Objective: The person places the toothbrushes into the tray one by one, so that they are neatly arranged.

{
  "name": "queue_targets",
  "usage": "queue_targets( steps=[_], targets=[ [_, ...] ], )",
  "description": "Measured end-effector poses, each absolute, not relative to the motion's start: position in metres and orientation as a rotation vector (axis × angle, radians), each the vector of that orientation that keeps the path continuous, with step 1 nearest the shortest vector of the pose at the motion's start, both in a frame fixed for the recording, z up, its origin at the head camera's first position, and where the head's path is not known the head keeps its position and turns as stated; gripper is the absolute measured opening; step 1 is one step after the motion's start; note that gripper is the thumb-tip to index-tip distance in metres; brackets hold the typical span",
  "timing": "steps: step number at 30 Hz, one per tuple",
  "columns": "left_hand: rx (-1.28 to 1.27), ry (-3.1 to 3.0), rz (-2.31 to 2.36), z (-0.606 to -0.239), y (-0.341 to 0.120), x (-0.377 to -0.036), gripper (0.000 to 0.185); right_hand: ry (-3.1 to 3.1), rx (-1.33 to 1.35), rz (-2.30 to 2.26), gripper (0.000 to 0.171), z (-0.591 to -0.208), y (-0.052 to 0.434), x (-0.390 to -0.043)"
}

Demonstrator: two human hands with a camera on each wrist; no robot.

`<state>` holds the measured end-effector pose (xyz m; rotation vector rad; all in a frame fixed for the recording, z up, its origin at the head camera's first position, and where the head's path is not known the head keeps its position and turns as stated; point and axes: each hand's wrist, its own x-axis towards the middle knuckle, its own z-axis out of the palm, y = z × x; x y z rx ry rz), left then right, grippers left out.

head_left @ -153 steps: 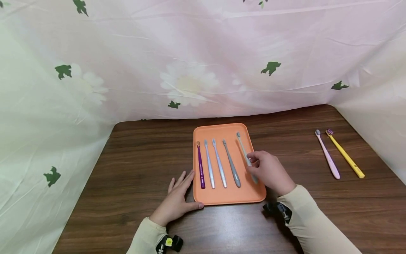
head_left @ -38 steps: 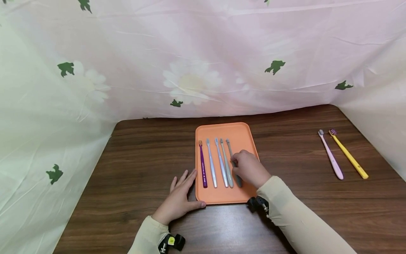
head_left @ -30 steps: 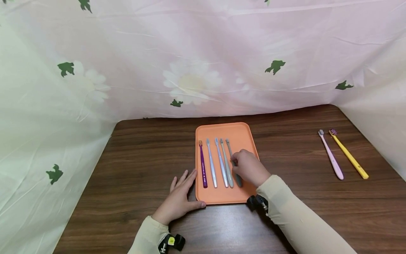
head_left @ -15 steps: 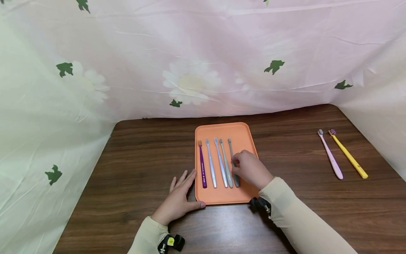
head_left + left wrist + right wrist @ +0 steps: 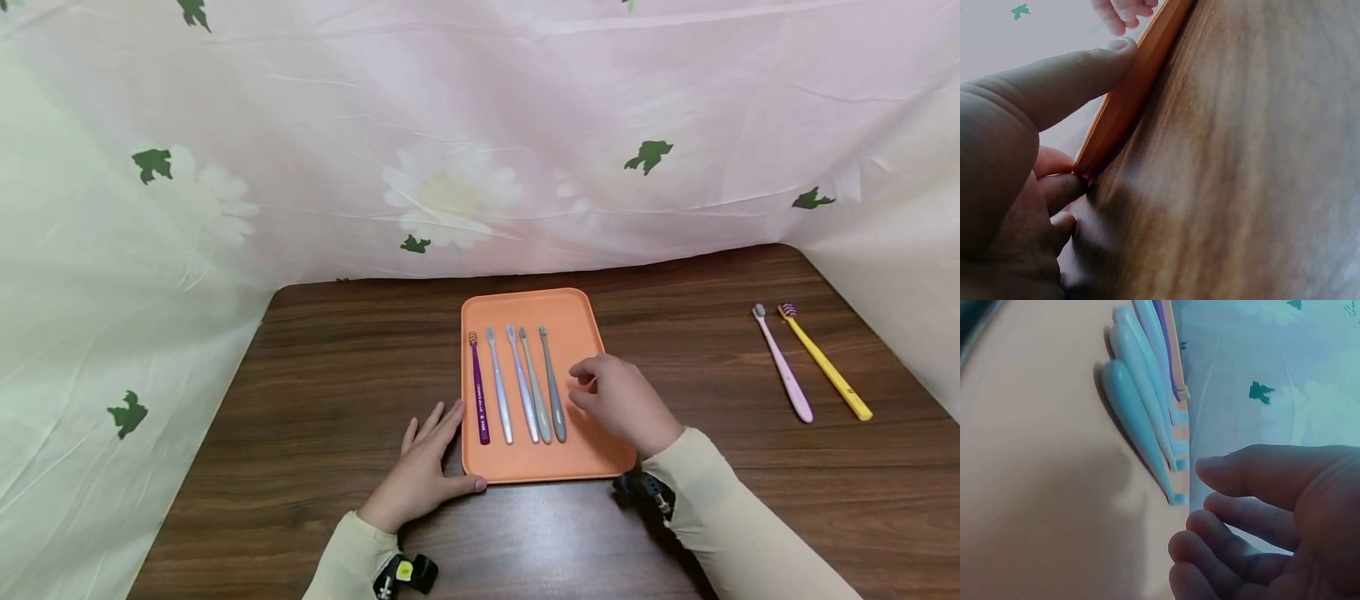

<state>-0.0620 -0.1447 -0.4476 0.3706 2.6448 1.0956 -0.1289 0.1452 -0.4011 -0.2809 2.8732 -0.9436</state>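
Observation:
An orange tray (image 5: 525, 307) bears a row of toothbrushes, heads toward the far side. From the left lie a purple toothbrush (image 5: 479, 400), two pale blue toothbrushes (image 5: 499, 392), a grey-green toothbrush (image 5: 537, 392) and a dark grey toothbrush (image 5: 552, 387). My left hand (image 5: 420, 475) touches the tray's near left corner, thumb at the front edge and straighter fingers along the left side. In the left wrist view, the thumb (image 5: 1079, 78) lies against the rim. My right hand (image 5: 626, 404) hovers over the tray's right part, fingers loosely bent with nothing between them, right of the dark grey toothbrush.
A pink toothbrush (image 5: 783, 367) and a yellow toothbrush (image 5: 828, 367) lie on the brown wooden table (image 5: 352, 358) at the far right. A flowered cloth (image 5: 525, 125) hangs along the back and both sides.
The grey-green toothbrush went from the right end to beside the pale blue ones. The dark grey one shifted slightly, and my right hand let it go and drew right. The left hand stayed put.

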Motion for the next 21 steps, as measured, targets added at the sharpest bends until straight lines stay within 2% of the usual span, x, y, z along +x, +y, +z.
queue_targets(
  steps=[21],
  targets=[
    [0.373,2.646,1.092,-0.447,-0.144,-0.062,0.104,2.918,-0.246,-1.013,0.030,-0.400,0.191,-0.127]
  ],
)
